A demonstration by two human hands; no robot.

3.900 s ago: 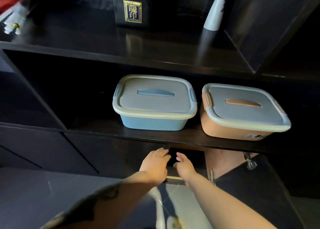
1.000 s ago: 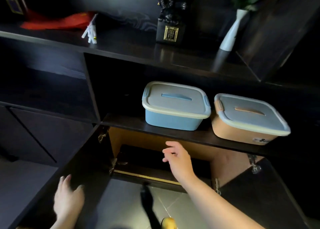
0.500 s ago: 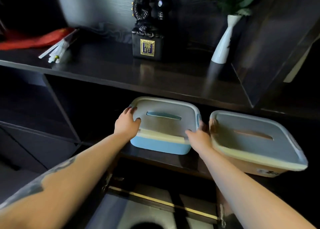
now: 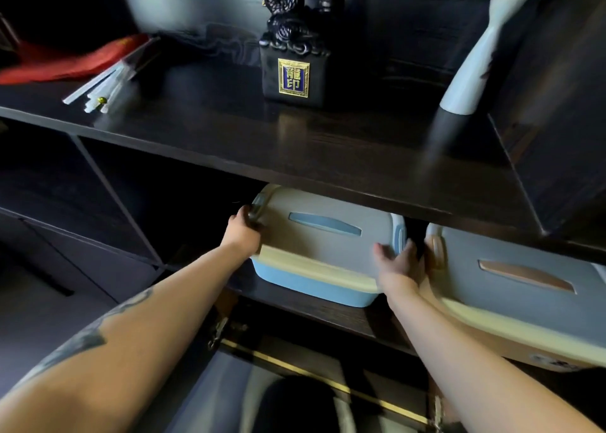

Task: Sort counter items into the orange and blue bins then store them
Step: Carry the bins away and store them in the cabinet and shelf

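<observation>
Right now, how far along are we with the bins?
Done: both lids are on, and the blue bin and orange bin sit side by side on the open shelf. In hand: the left hand grips the blue bin's left edge, the right hand its right. Left: stowing both, likely in the open cabinet below.

A single head-worn, wide-angle view looks forward and down from close range at a dark shelf unit (image 4: 295,150), both forearms reaching in from the bottom edge.
</observation>
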